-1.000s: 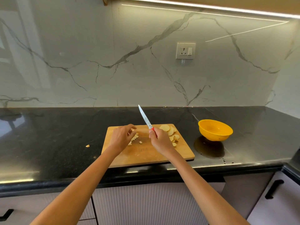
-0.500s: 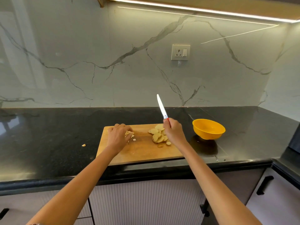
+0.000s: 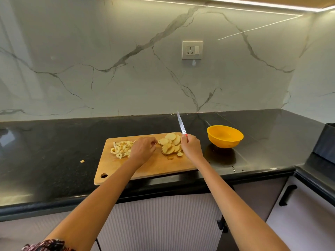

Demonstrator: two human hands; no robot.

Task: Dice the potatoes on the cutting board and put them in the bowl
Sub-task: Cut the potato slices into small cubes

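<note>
While the right hand (image 3: 192, 150) is gripping the red handle of a kitchen knife (image 3: 181, 126) with its blade pointing up and away, the left hand (image 3: 143, 150) is resting over the middle of the wooden cutting board (image 3: 145, 169), fingers curled, fingertips reaching toward the nearest potato slice; whether they are pinching it cannot be told. Round potato slices (image 3: 171, 144) are lying overlapped in a pile between the two hands, pale yellow with thin brown rims. Diced potato pieces (image 3: 122, 149) are sitting heaped on the board's left part, just beside the left hand. One stray potato piece (image 3: 82, 161) is lying on the black countertop (image 3: 45, 142), left of the board. A yellow bowl (image 3: 225, 136) is standing on the counter to the right of the board, apart from it. White veined marble is backing the counter, carrying a wall socket (image 3: 192, 50). Ribbed cabinet fronts (image 3: 159, 223) are showing below.
</note>
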